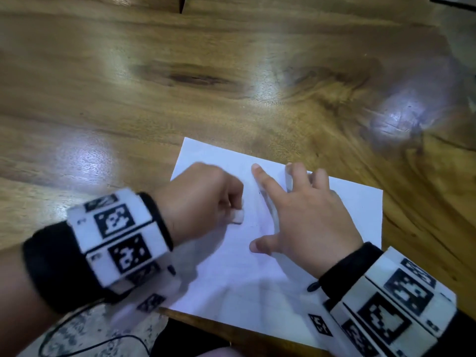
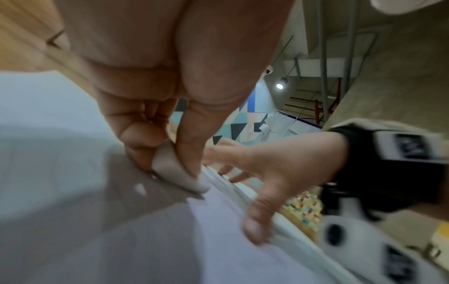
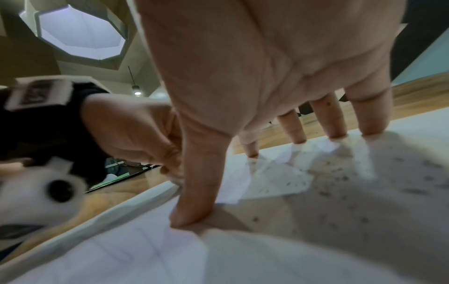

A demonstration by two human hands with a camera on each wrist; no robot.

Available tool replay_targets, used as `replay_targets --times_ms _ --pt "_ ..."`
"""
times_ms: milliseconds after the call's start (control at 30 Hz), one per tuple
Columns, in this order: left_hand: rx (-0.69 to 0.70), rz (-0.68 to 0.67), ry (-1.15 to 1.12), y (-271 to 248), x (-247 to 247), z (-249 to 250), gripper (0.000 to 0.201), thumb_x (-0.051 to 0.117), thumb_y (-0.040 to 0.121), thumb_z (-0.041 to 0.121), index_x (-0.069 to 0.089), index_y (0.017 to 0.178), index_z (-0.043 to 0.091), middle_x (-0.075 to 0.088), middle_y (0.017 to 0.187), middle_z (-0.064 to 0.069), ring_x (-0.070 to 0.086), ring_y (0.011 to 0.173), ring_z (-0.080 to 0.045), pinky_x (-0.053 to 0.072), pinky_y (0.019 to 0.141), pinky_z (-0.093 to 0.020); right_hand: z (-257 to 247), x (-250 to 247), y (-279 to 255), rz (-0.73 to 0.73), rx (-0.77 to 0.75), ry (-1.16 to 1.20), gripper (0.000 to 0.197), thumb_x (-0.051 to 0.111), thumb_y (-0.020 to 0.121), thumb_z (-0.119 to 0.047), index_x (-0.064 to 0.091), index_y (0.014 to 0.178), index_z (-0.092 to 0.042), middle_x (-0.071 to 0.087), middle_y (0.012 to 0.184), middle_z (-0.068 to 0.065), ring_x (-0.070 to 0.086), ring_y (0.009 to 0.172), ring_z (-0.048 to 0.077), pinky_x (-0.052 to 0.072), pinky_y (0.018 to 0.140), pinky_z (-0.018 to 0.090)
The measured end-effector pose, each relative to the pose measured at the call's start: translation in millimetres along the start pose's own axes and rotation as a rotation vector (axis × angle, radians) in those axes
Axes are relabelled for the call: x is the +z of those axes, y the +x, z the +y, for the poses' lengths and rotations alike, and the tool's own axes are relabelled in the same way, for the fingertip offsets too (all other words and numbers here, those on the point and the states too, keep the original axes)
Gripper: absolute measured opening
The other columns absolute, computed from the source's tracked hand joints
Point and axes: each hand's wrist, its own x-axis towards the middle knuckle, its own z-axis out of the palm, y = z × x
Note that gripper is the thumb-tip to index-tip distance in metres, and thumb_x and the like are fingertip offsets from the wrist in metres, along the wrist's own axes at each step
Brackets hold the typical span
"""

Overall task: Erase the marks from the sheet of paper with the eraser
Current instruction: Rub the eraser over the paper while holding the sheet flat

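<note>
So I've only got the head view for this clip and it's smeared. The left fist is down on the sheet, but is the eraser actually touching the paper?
Observer: Yes. In the left wrist view the left hand pinches the eraser between thumb and fingers, its lower end on the sheet of paper.
Operator: And the right hand, pressing or hovering?
Observer: Pressing. The right wrist view shows the right hand with its fingertips and thumb planted on the sheet.
Operator: Any eraser debris? I see none from above.
Observer: The right wrist view shows dark specks scattered on the paper under the palm; whether they are crumbs or marks I cannot tell.
</note>
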Motion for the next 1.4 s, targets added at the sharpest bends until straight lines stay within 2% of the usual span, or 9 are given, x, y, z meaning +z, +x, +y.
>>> replay_targets --times_ms 200,400,533,667,800,967,1133,1267,1400 --pt "-0.029 0.181 0.032 30 -14 11 0.005 0.061 0.077 0.015 0.066 0.079 0.015 0.044 0.053 0.015 0.05 0.059 -0.012 0.033 0.052 -0.013 2 2 1 -0.004 0.006 -0.001 0.111 0.059 0.064 -0.074 -0.015 0.142 -0.045 0.009 0.143 0.003 0.018 0.122 0.028 0.028 0.097 0.034" --pt "0.095 -0.059 0.04 0 6 9 0.004 0.066 0.075 0.017 0.065 0.071 0.019 0.046 0.055 0.014 0.044 0.055 0.001 0.035 0.06 -0.005 2 3 2 0.013 0.002 -0.001 0.112 0.06 0.064 -0.073 -0.014 0.142 -0.044 0.01 0.143 0.003 0.019 0.122 0.028 0.029 0.095 0.035" --pt "0.017 0.163 0.047 30 -12 12 0.004 0.064 0.077 0.015 0.067 0.079 0.015 0.045 0.054 0.013 0.048 0.066 -0.014 0.031 0.056 -0.022 1 3 2 0.005 0.005 0.002 0.112 0.06 0.064 -0.073 -0.014 0.142 -0.045 0.011 0.141 0.003 0.019 0.121 0.028 0.029 0.096 0.036" --pt "0.097 0.094 0.065 5 5 4 0.012 0.063 0.077 0.019 0.06 0.066 0.015 0.043 0.058 0.008 0.042 0.055 -0.011 0.03 0.05 -0.016 1 3 2 0.002 -0.001 0.016 0.113 0.061 0.064 -0.073 -0.014 0.142 -0.044 0.006 0.145 0.003 0.017 0.123 0.028 0.028 0.098 0.035" --pt "0.113 0.074 0.068 -13 19 2 0.012 0.062 0.079 0.021 0.06 0.069 0.013 0.053 0.074 -0.004 0.054 0.066 -0.025 0.045 0.061 -0.033 8 1 -4 -0.035 -0.048 0.036 0.119 0.067 0.062 -0.068 -0.015 0.144 -0.041 0.002 0.146 0.003 0.012 0.124 0.026 0.027 0.101 0.033" --pt "0.055 0.03 0.053 5 -2 6 0.007 0.071 0.07 0.024 0.068 0.076 0.021 0.051 0.057 0.011 0.045 0.054 0.0 0.03 0.051 -0.005 19 -2 -11 -0.082 -0.084 0.075 0.128 0.076 0.058 -0.059 -0.016 0.145 -0.038 -0.01 0.152 -0.006 0.003 0.128 0.019 0.02 0.107 0.024" --pt "0.047 0.138 0.046 36 -11 19 0.009 0.069 0.071 0.016 0.068 0.079 0.019 0.052 0.056 0.01 0.045 0.054 -0.007 0.028 0.053 -0.021 16 -1 -9 -0.086 -0.075 0.076 0.128 0.076 0.059 -0.058 -0.018 0.144 -0.038 -0.012 0.152 -0.004 0.005 0.131 0.021 0.021 0.107 0.024" --pt "0.157 -0.017 0.039 -5 22 20 0.022 0.068 0.073 0.018 0.052 0.057 0.018 0.049 0.053 0.008 0.046 0.053 -0.006 0.034 0.053 -0.016 17 3 -8 -0.066 -0.076 0.072 0.13 0.077 0.057 -0.059 -0.017 0.145 -0.036 -0.011 0.152 -0.003 0.004 0.128 0.021 0.017 0.108 0.024" --pt "0.166 -0.073 0.048 1 19 20 0.002 0.066 0.075 0.016 0.067 0.075 0.015 0.053 0.06 0.009 0.051 0.066 -0.012 0.032 0.06 -0.02 17 3 -7 -0.066 -0.073 0.071 0.131 0.078 0.056 -0.058 -0.016 0.144 -0.037 -0.01 0.152 -0.004 0.005 0.127 0.021 0.019 0.107 0.025"
